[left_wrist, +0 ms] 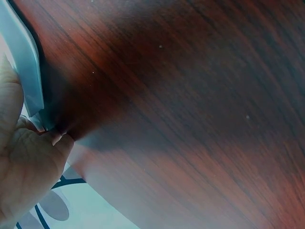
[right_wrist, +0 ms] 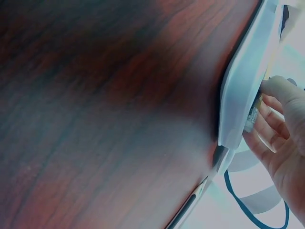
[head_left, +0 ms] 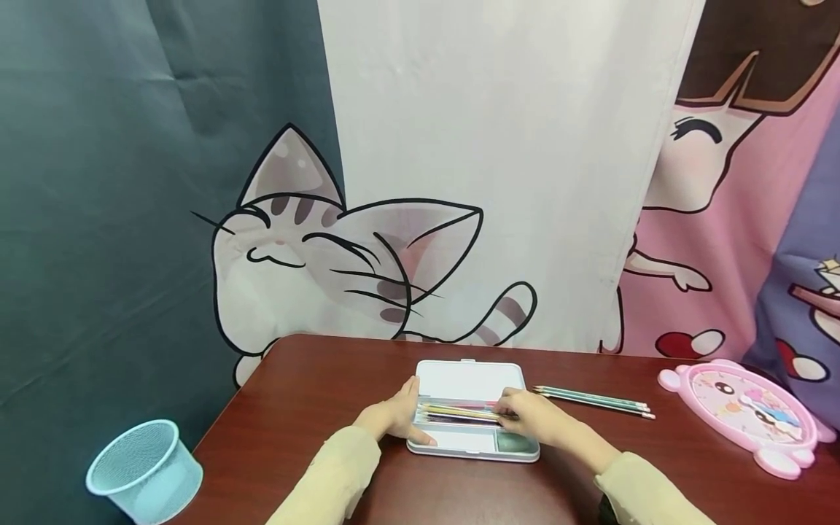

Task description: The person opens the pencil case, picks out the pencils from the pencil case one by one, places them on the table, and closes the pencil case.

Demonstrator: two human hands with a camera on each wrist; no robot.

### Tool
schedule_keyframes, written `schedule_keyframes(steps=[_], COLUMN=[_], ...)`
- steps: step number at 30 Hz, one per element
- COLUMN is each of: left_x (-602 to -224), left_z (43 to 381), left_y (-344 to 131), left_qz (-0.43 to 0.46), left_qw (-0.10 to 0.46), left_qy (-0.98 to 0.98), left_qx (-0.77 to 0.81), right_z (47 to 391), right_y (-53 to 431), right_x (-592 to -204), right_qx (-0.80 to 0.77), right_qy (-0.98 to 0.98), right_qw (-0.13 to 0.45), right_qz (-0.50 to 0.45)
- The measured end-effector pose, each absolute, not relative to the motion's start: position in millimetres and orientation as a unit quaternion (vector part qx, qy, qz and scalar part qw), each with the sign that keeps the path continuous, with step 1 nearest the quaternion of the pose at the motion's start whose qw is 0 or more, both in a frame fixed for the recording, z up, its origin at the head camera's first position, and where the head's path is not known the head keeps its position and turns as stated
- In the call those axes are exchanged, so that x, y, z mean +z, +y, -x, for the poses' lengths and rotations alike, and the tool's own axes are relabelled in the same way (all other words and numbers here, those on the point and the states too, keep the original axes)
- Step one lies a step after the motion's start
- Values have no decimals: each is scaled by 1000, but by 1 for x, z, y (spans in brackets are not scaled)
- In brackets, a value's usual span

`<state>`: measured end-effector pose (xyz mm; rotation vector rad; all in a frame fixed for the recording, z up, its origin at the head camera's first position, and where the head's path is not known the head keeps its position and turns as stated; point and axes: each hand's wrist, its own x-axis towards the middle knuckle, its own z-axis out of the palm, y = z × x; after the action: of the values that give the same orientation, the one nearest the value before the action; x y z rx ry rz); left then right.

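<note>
A white pencil case (head_left: 453, 442) lies unfolded on the table, its lid (head_left: 469, 379) laid back on the far side. Several coloured pencils (head_left: 456, 413) stretch across its middle. At the left end, my left hand (head_left: 392, 415) holds the case, thumb over the near corner; the left wrist view shows the fingers bent around its side. My right hand (head_left: 534, 415) pinches the pencils' right ends between thumb and fingers. In the right wrist view, a ferrule end (right_wrist: 252, 117) shows between those fingers, just above the case wall (right_wrist: 245, 76).
Several green pencils (head_left: 593, 399) lie right of the case on the brown table (head_left: 328, 379). A pink animal-shaped clock (head_left: 748, 412) sits farther right. At the table's left edge stands a light blue mesh basket (head_left: 147, 474). Behind hangs a cartoon-printed curtain (head_left: 512, 146).
</note>
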<state>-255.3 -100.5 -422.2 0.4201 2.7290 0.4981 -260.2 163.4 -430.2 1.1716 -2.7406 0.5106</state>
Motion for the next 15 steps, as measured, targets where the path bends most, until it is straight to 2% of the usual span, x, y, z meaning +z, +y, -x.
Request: schedule_keyframes(steps=[8,15], left_x=[-424,-426], left_z=[254,255], left_y=[-97,-100], left_qz=[-157,-164], left_qw=[164,156], left_qy=[959,957], left_qx=[170,180], right_z=[257,263], right_y=[169,180], right_x=[-433,-438], right_qx=[171,280], right_qy=[-904,-875], right_qw=[97,124], right_qz=[-380,-376])
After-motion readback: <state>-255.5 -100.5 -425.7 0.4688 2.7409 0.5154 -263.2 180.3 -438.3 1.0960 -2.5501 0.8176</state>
